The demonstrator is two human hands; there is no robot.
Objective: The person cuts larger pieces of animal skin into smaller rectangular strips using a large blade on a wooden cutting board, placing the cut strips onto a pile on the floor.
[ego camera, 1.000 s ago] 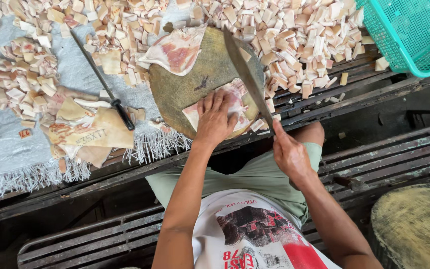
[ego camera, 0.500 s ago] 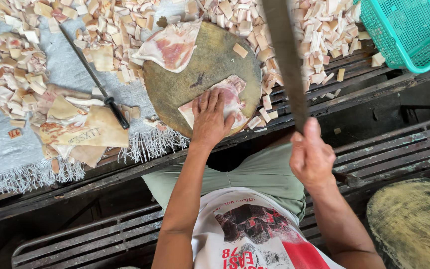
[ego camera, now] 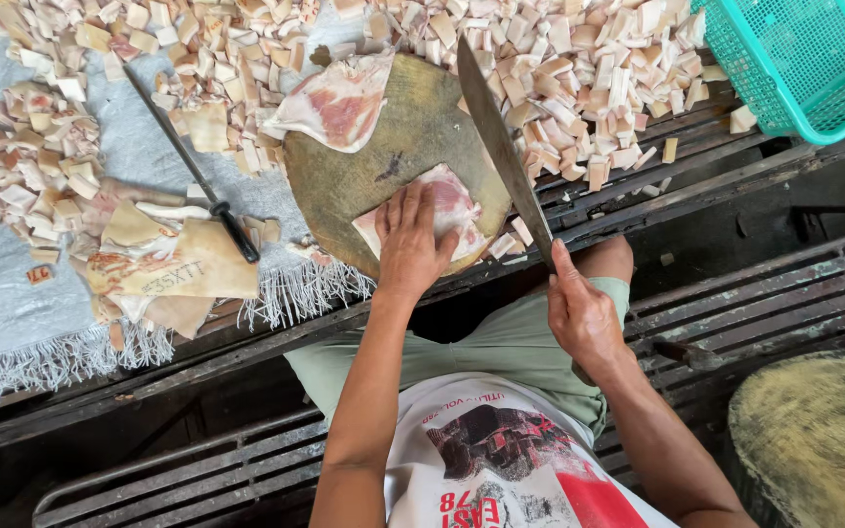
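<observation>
Cleaver poised over meat on a round board

Left hand (ego camera: 411,242) lies flat, fingers spread, on the meat slab (ego camera: 447,207); right hand (ego camera: 584,315), at four o'clock, grips the cleaver (ego camera: 501,152).

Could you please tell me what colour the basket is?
Teal green basket, clearest in the head view.

A teal plastic mesh basket (ego camera: 814,64) sits at the far right corner of the slatted dark desk (ego camera: 735,293). Heaps of small pale cubed meat pieces (ego camera: 579,78) spread over a grey woven sheet with a white fringe (ego camera: 12,323). A thin dark-handled steel rod (ego camera: 193,176) lies beside folded slabs of pale skin (ego camera: 163,259). A second round wooden block (ego camera: 814,435) stands at lower right.
</observation>
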